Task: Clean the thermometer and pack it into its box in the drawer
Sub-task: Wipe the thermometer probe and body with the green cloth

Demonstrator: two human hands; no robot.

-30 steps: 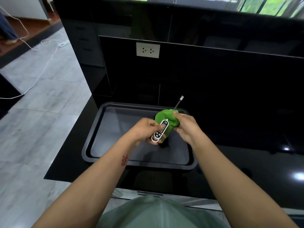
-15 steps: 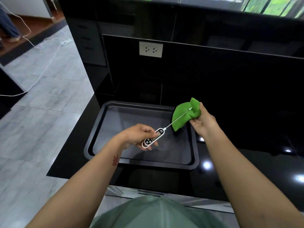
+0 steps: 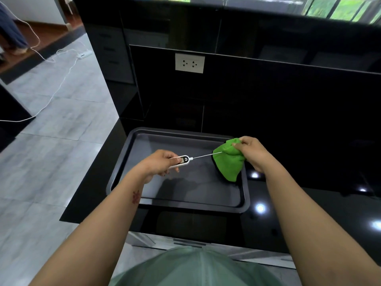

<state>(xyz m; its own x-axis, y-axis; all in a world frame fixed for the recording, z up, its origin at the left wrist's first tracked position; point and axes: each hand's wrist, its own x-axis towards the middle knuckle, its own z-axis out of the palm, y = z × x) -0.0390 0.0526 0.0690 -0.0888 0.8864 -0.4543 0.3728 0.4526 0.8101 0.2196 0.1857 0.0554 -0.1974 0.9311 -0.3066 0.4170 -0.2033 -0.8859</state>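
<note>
Both hands were closed: the left hand [image 3: 159,164] gripped the white thermometer [image 3: 181,161] body; the right hand [image 3: 250,152] pinched a green cloth [image 3: 228,164] around its thin metal probe tip.

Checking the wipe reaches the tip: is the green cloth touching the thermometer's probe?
Touching. Head view: the probe ends inside the green cloth, bunched around it by the right hand.

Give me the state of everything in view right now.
thermometer: probe unfolded, body gripped by left hand, tip inside the cloth.
green cloth: bunched, pinched round the probe tip by right hand.
tray: flat on the black counter, below both hands.
wall socket: nothing plugged in.
</note>
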